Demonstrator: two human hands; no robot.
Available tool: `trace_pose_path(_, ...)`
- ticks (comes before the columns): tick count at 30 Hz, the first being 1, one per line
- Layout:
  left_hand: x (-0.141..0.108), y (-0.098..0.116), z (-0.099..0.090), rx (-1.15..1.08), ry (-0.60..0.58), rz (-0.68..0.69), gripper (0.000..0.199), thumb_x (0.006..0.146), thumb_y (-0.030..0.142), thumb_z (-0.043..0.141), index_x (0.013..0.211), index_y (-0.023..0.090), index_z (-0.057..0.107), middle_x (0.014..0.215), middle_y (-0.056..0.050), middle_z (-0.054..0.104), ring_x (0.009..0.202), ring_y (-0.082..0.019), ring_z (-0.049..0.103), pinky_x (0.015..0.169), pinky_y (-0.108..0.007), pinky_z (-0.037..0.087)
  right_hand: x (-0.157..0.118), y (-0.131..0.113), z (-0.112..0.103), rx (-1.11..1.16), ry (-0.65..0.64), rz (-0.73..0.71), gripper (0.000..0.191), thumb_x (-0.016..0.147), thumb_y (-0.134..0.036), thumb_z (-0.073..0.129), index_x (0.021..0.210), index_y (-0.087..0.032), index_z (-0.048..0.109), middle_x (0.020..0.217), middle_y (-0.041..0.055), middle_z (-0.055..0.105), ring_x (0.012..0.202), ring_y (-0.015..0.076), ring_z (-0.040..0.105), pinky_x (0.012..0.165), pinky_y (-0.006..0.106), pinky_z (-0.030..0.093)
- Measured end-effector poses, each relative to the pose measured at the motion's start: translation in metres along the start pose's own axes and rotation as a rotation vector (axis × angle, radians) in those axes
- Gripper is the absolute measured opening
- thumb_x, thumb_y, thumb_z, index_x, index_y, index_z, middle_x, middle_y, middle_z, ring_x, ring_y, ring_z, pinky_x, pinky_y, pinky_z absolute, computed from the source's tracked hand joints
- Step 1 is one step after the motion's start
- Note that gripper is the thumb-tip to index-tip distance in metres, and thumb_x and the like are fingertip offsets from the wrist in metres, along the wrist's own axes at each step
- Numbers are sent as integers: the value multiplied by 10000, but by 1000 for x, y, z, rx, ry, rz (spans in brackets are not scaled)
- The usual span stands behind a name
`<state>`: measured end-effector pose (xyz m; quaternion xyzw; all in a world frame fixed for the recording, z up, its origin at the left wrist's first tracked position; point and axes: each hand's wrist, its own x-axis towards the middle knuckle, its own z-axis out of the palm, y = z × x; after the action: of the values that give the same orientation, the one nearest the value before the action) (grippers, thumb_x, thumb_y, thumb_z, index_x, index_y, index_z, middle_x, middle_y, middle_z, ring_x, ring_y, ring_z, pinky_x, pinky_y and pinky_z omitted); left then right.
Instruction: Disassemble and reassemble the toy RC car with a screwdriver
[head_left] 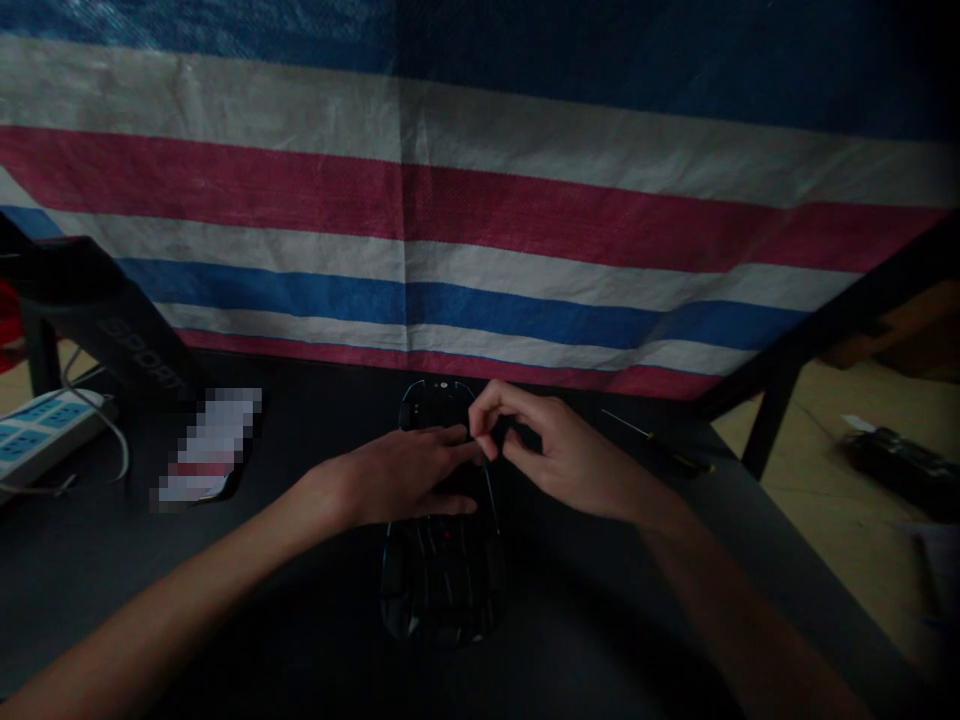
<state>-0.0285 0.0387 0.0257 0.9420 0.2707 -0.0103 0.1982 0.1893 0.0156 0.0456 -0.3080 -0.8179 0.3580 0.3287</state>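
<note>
A long black object with wheel-like dark parts at its sides, resembling a toy car (442, 590), lies on the dark table (300, 610) in front of me. My left hand (409, 475) rests over its middle with the fingers stretched out to the right and the thumb apart below them. My right hand (551, 445) is at the object's upper right edge, its fingers curled, with the fingertips close to those of my left hand. Whatever those curled fingers may hold is too small and dark to make out.
A screwdriver (667, 450) lies right of my right hand. A blurred-out phone (210, 445), a white power strip (49, 430) with a cable and a dark "SPORT" item (142, 340) are at the left. A striped sheet (465, 210) hangs behind the table.
</note>
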Motion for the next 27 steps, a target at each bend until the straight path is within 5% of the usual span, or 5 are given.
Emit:
trace_pose_path(4,-1,6,4,44,18,-49,445,1023,449,567,1370,172,597,1327,-138,664,1196,-310,675,940,-404,555,10,21,16,450,106,-24,456,638,58,366,948,-223,547,740,-58,525,681,114,522,689,270,427)
trace_pose_path(8,-3,18,12,107,67,-123,380,1032,428,513,1320,200,611,1344,-129,626,1238,-330,639,919,-436,580,10,34,20,750,0,-52,293,678,-6,430,835,-225,546,528,-79,474,560,140,524,664,311,441)
trace_pose_path(13,-7,26,26,188,150,-189,429,1025,422,494,1401,221,542,1410,-137,572,1272,-347,594,873,-452,606,6,40,19,745,77,-70,217,749,-46,450,811,-230,547,601,-54,487,618,144,525,690,312,443)
trace_pose_path(19,-10,26,40,226,247,-218,521,1056,537,430,1480,240,492,1590,-156,428,1404,-380,482,1022,-547,547,-7,32,25,464,89,-65,366,975,-141,483,1311,-244,585,1128,34,625,1010,161,622,989,358,463)
trace_pose_path(27,-9,31,44,188,343,-200,338,1045,437,528,1338,287,602,1206,-57,606,1152,-277,614,986,-461,557,-33,81,20,393,492,193,374,1021,-421,502,1369,-327,400,1225,53,642,863,152,695,846,384,578)
